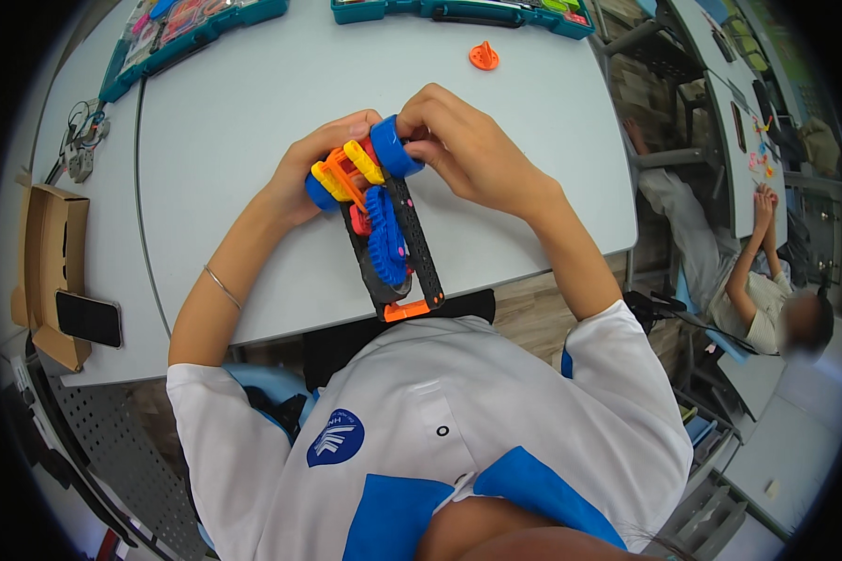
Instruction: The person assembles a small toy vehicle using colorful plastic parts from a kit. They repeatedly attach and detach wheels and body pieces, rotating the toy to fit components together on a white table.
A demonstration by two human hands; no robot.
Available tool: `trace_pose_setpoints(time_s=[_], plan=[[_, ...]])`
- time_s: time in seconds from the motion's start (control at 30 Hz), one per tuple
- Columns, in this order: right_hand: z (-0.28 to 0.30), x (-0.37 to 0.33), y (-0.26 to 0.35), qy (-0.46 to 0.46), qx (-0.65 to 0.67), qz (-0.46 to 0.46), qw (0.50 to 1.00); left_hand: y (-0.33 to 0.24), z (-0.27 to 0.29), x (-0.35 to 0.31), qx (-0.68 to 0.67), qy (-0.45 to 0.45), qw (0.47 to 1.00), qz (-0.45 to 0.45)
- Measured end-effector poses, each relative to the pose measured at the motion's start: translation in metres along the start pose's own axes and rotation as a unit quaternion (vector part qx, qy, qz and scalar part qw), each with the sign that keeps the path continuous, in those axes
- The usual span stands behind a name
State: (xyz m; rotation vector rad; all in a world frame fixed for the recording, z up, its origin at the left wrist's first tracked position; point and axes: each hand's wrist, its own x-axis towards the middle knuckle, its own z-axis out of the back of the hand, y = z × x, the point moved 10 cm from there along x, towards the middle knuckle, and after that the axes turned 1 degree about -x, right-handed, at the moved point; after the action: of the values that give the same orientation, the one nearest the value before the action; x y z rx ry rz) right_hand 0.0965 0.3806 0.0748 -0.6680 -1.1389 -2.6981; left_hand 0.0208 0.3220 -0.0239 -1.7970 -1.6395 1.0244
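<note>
Between my hands is a toy building-kit model (390, 229), with black side beams, blue gears, yellow and orange pieces, and an orange crosspiece at its near end. My left hand (313, 164) is wrapped round its far left part, beside a blue wheel (321, 190). At the far right corner, my right hand (463, 150) pinches at another blue wheel (396, 147), its fingertips partly hidden inside the ring. The model's near end hangs close to the table's front edge, in front of my shirt.
An orange round piece (484, 56) lies on the white table (533, 215). Teal parts cases (196, 37) stand along the far side. To the left are a cardboard box (56, 252), a phone (89, 318) and grey cabled parts (82, 154). Another person (758, 299) sits at a table on the right.
</note>
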Motion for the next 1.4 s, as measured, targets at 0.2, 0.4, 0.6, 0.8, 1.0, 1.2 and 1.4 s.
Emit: trace_pose_setpoints(time_s=[0.2, 0.4, 0.6, 0.8, 1.0, 1.2, 1.4], plan=[[0.071, -0.013, -0.043, -0.16, 0.007, -0.017, 0.987, -0.002, 0.022, -0.007, -0.007, -0.053, 0.998, 0.011], [0.046, 0.0, -0.103, -0.117, -0.141, -0.119, 0.976, -0.007, 0.025, -0.017, -0.101, -0.169, 0.98, -0.028], [-0.002, 0.02, -0.098, -0.075, -0.173, -0.059, 0.98, -0.017, 0.0, -0.013, -0.026, -0.032, 0.999, -0.029], [0.02, 0.025, -0.067, -0.115, -0.07, -0.084, 0.987, -0.016, 0.01, -0.01, -0.03, -0.04, 0.998, -0.044], [-0.015, 0.019, -0.01, 0.01, 0.059, -0.052, 0.997, -0.017, 0.009, -0.014, -0.047, -0.121, 0.991, -0.033], [0.067, 0.007, -0.043, -0.237, 0.155, -0.067, 0.957, -0.011, 0.017, -0.005, -0.059, 0.019, 0.998, -0.022], [0.005, 0.028, -0.06, -0.139, -0.126, 0.016, 0.982, -0.005, -0.005, -0.004, -0.006, 0.103, 0.995, 0.005]])
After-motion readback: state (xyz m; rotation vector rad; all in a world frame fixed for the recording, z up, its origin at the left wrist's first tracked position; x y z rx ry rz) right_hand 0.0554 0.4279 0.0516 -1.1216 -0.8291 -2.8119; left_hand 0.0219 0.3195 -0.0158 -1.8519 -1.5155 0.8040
